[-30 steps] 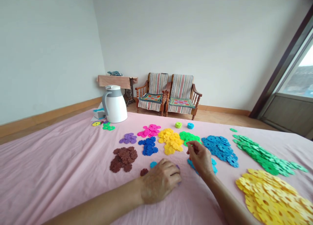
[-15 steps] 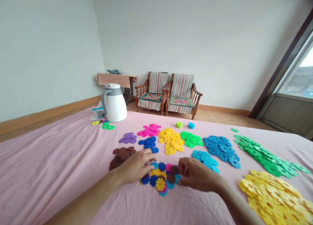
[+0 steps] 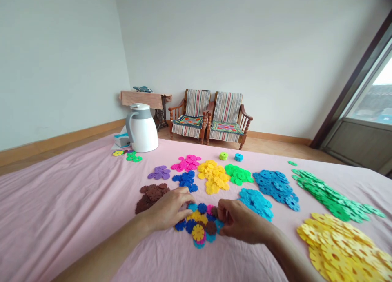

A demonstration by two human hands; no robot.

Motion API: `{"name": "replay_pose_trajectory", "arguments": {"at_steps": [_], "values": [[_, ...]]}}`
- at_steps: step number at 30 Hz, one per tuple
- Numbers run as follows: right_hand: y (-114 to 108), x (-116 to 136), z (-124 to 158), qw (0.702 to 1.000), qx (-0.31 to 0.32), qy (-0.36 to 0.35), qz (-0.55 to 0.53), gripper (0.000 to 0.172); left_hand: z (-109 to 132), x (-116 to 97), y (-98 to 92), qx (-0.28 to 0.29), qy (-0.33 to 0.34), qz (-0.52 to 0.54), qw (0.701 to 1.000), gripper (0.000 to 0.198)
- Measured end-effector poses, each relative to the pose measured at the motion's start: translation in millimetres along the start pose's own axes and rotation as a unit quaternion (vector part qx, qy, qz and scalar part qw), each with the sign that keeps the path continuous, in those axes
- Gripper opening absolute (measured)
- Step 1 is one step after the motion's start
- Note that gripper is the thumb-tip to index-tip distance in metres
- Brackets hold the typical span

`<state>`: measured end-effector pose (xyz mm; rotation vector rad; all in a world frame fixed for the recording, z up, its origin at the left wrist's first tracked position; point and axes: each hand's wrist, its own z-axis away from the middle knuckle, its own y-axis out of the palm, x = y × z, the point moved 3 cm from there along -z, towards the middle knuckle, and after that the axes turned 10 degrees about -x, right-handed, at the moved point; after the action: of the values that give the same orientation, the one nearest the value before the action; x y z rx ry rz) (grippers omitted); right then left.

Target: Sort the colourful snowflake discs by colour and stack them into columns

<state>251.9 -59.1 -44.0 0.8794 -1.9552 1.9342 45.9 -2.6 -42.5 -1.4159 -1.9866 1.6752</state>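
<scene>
Pink bedsheet [image 3: 61,216] bears a multicoloured plastic disc cluster [image 3: 198,232].

Two bare human hands are seen, the left hand [image 3: 168,210] and the right hand [image 3: 241,223], with slender, tapering fingers [image 3: 183,199] and softly rounded knuckles. Each hand is joined at a narrow wrist, the left wrist [image 3: 147,220] and the right wrist [image 3: 269,233], to a long, smooth arm. The left forearm [image 3: 113,243] and the right forearm [image 3: 294,259] are left uncovered as far as they are shown, and both are cut off by the lower edge of the view.
</scene>
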Motion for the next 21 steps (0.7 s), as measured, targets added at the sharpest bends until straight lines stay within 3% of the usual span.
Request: {"name": "replay_pose_trajectory", "arguments": {"at_steps": [4, 8, 11, 15, 18, 21], "values": [[3, -3, -2, 0.999, 0.015, 0.004, -0.048, 0.021, 0, 1, 1.1, 0.000, 0.010, -0.001, 1.000, 0.019], [-5, 2, -4, 0.997, 0.015, -0.018, -0.079, 0.012, 0, 1, 2.0, 0.001, 0.011, -0.001, 1.000, 0.018], [-23, -3, -5, 0.998, -0.041, -0.012, -0.050, 0.008, 0, 0, 1.8, -0.001, 0.012, 0.001, 1.000, 0.017], [-46, -29, -3, 0.993, -0.102, 0.031, 0.042, 0.012, 0, -3, -0.2, 0.001, 0.020, 0.005, 1.000, 0.017], [-52, -50, -1, 0.987, -0.123, 0.062, 0.078, 0.018, -1, -4, -1.2, 0.000, 0.016, 0.008, 1.000, 0.016], [-51, -55, -3, 0.974, -0.178, 0.063, 0.122, 0.017, -1, -3, -0.3, -0.008, 0.005, 0.007, 1.000, 0.015]]}}
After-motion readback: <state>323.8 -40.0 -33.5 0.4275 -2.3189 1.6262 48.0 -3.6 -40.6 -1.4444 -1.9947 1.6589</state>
